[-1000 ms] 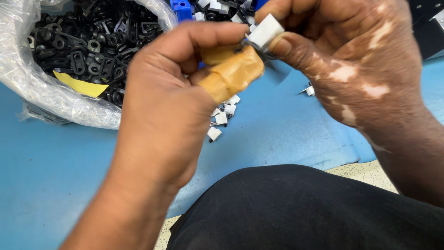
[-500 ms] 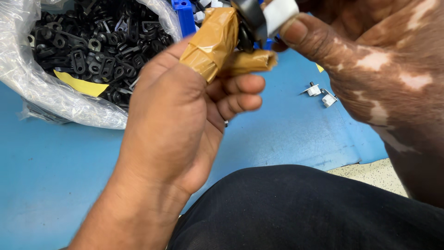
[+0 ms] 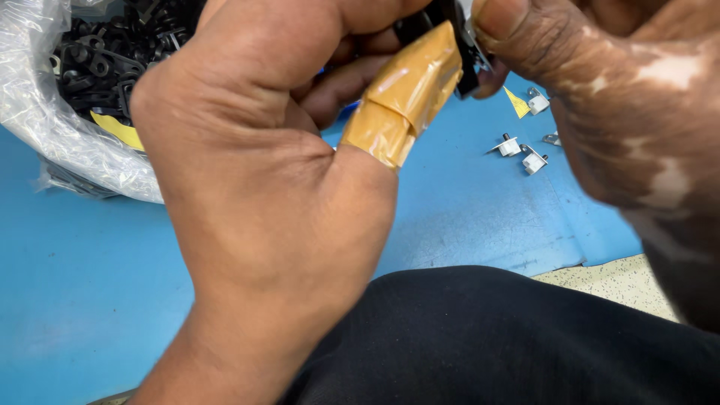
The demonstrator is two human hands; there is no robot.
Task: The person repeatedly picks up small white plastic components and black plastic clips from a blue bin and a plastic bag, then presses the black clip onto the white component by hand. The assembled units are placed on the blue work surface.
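Small black plastic part (image 3: 466, 56) pinched between crinkled tan-taped left thumb (image 3: 409, 94) and right hand (image 3: 600, 97) fingers, above blue desk (image 3: 465, 217)

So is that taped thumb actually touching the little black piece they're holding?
Touching. The head view shows the taped thumb of the left hand pressed against the black piece, with no gap.

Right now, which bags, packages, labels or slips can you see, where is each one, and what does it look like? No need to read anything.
Clear plastic bag: upper left on the blue surface, crinkled, open, holding black plastic parts.
Yellow slip: inside that bag at its lower edge, flat, partly hidden by the left hand.
Small yellow scrap: on the blue surface under the right hand, triangular.
No screens or signs.
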